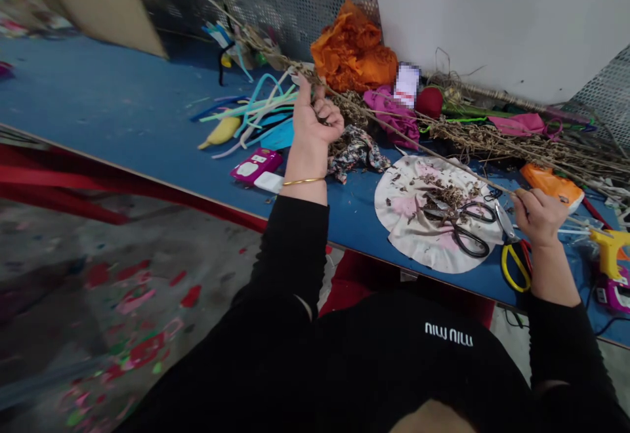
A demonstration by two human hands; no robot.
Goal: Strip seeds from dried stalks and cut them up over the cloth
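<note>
A long dried plant stem (433, 153) runs slantwise across the table, from the back left down to the right. My right hand (541, 215) is closed around its lower right end. Farther up the stem, my left hand (315, 121) has its fingers curled, with the stem at its thumb and fingertips; dark plant bits seem to show in the palm. Beneath the stem lies a round whitish cloth (418, 243) strewn with dry crumbled leaves (450, 193). Black-handled scissors (470, 241) rest on that cloth. Yellow-and-red-handled scissors (514, 274) lie beside my right hand.
Orange crumpled paper (354, 52), a phone (407, 84) and purple cloth (394, 118) are at the back. Dried stalks (497, 141) lie behind the cloth. A yellow glue gun (611, 249) is at right; pipe cleaners (260, 108) and a purple packet (256, 165) lie left.
</note>
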